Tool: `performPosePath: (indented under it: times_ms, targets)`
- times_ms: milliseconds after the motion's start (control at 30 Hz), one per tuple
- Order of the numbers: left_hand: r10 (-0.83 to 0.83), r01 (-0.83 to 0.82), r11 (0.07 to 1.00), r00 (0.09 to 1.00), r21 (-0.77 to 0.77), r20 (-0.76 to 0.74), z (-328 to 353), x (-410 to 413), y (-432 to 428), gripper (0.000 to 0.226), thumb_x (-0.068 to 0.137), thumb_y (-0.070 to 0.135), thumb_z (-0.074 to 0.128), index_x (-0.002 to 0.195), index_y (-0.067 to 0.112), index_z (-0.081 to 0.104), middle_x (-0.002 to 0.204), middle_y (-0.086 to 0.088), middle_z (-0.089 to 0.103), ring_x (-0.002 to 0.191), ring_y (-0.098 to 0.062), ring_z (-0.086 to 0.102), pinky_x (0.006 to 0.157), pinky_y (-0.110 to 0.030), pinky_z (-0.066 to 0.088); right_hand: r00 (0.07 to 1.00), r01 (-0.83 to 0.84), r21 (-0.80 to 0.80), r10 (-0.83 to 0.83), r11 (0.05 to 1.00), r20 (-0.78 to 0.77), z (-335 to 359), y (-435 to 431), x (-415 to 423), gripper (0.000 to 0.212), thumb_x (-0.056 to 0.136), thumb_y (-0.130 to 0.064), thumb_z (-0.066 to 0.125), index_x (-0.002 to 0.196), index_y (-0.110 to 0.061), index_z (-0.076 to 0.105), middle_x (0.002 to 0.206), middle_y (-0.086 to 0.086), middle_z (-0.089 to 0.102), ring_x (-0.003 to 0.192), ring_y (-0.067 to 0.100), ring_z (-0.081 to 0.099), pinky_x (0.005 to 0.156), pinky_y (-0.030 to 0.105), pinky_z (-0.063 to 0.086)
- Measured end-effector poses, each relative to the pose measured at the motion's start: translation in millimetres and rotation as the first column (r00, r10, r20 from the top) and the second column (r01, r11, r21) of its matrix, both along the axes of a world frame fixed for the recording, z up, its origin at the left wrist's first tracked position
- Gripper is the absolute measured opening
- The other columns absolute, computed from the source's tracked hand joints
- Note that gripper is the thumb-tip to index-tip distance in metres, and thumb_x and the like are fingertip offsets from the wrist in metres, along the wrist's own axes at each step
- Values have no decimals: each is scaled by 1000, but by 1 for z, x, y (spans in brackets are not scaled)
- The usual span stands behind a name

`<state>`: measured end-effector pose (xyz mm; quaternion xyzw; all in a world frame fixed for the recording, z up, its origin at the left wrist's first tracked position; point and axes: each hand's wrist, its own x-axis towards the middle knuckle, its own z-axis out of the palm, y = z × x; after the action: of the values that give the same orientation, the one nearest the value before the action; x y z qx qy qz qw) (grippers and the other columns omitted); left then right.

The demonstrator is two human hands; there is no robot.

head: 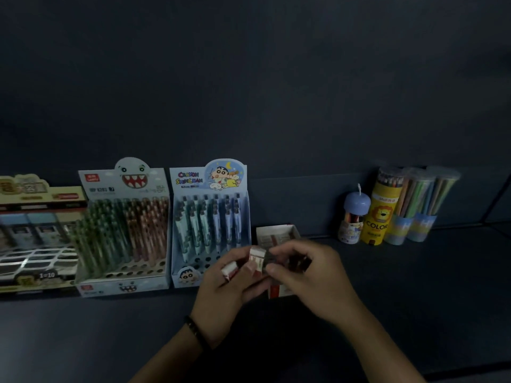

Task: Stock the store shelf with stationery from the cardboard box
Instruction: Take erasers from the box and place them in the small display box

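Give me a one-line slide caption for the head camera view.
Both hands, left hand and right hand, hold small erasers over an open box on the dark shelf.

A shark-faced pen display [123, 230] stands just beside a Crayon Shinchan pen display [210, 225], coloured-pencil tubes [383, 214] well apart rightward.

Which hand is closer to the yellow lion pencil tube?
Right. The right hand is in front of the small open box, below and left of the yellow tube. The left hand is farther left, in front of the Crayon Shinchan pen display.
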<state>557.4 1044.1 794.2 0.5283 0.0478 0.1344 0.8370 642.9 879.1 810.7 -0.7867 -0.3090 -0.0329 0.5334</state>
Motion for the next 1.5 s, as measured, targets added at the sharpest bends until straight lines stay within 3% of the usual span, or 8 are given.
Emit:
performPosePath:
  times_ms: [300, 400, 500, 567, 800, 1333, 1433, 1500]
  targets:
    - [69, -62, 993, 995, 101, -69, 6, -4, -3, 20, 106, 10, 52, 109, -9, 47, 97, -17, 78, 84, -32, 79, 71, -43, 65, 981, 21, 8, -23, 1000, 193, -3, 14, -12, 28, 70, -16, 92, 88, -31, 78, 86, -17, 71, 86, 9, 70, 71, 18, 51]
    - [106, -91, 955, 994, 281, -37, 1, -5, -1, 18, 107, 16, 52, 106, -1, 51, 92, -14, 76, 75, -37, 77, 63, -48, 64, 964, 49, 9, -49, 999, 260, -2, 9, -7, 25, 77, -16, 91, 94, -29, 80, 89, -18, 72, 85, 6, 70, 73, 18, 53]
    - [230, -277, 604, 958, 748, 169, -12, -3, 7, 16, 103, 38, 53, 92, 27, 55, 73, 6, 64, 55, -11, 60, 55, -26, 50, 968, 114, -21, -106, 993, 229, 5, -11, 11, 26, 80, -16, 91, 99, -31, 82, 93, -20, 73, 89, 1, 70, 78, 16, 54]
    - [253, -313, 437, 942, 844, 218, -12, -1, 9, 15, 100, 39, 61, 88, 34, 52, 79, 17, 62, 67, -8, 60, 59, -13, 41, 974, 120, -140, -90, 983, 206, 8, -22, 27, 24, 81, -16, 90, 98, -32, 82, 93, -21, 73, 90, 0, 70, 80, 19, 56]
    - [172, -141, 348, 982, 927, 85, -17, 7, 7, 24, 92, 29, 76, 94, 43, 57, 84, 23, 65, 83, 1, 63, 68, -10, 44, 985, -28, -512, 111, 859, 132, 10, -12, 49, 5, 85, -28, 87, 86, -29, 83, 87, -17, 73, 84, -2, 68, 78, 28, 60]
    - [220, -127, 500, 975, 856, 16, -13, 5, 8, 27, 92, 18, 78, 101, 27, 54, 77, 10, 60, 71, 3, 61, 60, -10, 44, 983, -94, -668, 174, 738, 53, 0, 9, 64, 11, 90, -22, 79, 97, -29, 84, 107, -8, 76, 94, 2, 68, 86, 28, 61]
    - [107, -72, 735, 994, 674, -11, -20, 3, 14, 22, 104, 7, 55, 99, 27, 47, 82, -1, 54, 60, -9, 46, 56, -23, 39, 975, -147, -706, 223, 692, 15, 12, 7, 60, 15, 97, -22, 72, 107, -27, 82, 115, -8, 75, 100, 4, 68, 90, 29, 59]
    - [60, -58, 860, 998, 506, 13, -19, -1, 13, 22, 107, 8, 43, 95, 25, 51, 85, -11, 52, 63, -17, 40, 55, -29, 34, 978, -126, -648, 204, 751, 46, 16, 5, 54, 17, 101, -26, 68, 112, -30, 80, 117, -14, 75, 105, 2, 67, 92, 27, 56]
